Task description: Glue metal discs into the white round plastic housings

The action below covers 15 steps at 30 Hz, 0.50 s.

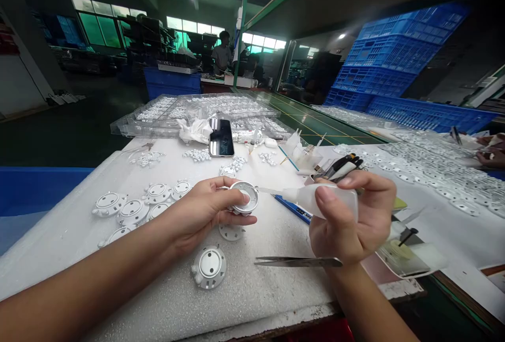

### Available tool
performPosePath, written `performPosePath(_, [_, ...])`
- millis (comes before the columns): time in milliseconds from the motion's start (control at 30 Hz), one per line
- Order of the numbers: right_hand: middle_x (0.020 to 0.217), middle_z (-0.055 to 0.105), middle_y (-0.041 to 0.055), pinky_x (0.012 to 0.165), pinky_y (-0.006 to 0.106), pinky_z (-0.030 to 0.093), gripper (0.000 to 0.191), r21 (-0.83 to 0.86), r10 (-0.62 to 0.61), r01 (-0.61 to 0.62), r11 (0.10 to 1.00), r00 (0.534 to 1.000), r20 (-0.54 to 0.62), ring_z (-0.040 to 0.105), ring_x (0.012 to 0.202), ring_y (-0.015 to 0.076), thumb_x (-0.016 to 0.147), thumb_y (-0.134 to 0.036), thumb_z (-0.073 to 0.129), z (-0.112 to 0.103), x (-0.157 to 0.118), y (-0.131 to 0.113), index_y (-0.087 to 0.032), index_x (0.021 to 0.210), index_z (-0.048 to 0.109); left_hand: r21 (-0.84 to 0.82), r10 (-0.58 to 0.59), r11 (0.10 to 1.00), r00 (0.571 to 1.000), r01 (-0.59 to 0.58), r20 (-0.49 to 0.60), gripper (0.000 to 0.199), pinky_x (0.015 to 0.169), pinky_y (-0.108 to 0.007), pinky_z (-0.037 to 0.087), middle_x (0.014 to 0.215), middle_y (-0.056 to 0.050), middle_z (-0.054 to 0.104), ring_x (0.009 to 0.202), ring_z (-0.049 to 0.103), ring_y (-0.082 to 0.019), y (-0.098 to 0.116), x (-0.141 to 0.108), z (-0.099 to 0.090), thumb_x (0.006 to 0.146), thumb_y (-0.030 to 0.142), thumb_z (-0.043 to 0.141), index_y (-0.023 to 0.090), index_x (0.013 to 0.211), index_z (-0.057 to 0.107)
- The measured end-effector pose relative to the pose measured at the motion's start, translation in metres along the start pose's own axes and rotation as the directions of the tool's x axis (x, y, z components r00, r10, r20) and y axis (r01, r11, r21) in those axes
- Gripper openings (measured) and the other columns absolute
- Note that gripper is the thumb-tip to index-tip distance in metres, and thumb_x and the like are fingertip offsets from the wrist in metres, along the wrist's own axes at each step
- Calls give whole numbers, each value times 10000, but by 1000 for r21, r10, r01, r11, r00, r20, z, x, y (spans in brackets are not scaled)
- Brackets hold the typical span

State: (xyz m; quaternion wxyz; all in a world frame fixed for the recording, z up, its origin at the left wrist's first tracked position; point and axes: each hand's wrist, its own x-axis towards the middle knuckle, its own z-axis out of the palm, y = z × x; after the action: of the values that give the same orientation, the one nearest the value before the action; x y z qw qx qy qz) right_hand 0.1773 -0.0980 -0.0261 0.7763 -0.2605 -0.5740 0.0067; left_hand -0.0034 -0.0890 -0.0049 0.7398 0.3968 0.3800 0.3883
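My left hand [213,208] is closed on a round white part [249,204], its thumb pressed inside the ring-shaped rim. My right hand [351,221] grips a translucent white squeeze bottle [307,200], whose thin nozzle points left, its tip close to the part's right edge. Metal tweezers [292,262] also lie across my right hand, tips pointing left. Below my hands, a round white assembly [210,263] rests on the foam-covered table [272,300]. More such assemblies [132,210] are grouped left of my left forearm. A blue pen-like tool [292,208] lies behind the bottle.
A phone [221,138], crumpled tissue [196,130] and clear trays [165,113] of small white parts stand at the back. Tools [343,166] and a container [406,255] sit at the right. Blue crates [394,52] are stacked beyond. Another person's hand [493,155] shows far right.
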Motion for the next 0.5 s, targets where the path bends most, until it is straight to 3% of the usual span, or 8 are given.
performPosePath(267, [813, 429, -15, 533, 284, 294, 145, -74, 83, -79, 994, 995, 49, 411, 609, 109, 798, -190, 615, -1, -1, -3, -217, 891, 507, 11, -14, 1000, 1000, 14, 8, 139, 709, -295, 643, 922, -91, 618, 813, 595, -145, 0, -1, 2, 804, 22, 645, 81, 922, 602])
performPosePath(500, [803, 410, -6, 566, 305, 281, 125, -101, 31, -24, 995, 998, 63, 400, 652, 133, 809, -165, 589, -1, 0, -2, -219, 875, 496, 17, -15, 1000, 1000, 15, 5, 135, 716, -296, 642, 925, -87, 619, 824, 602, -148, 0, -1, 2, 794, 33, 661, 89, 904, 608])
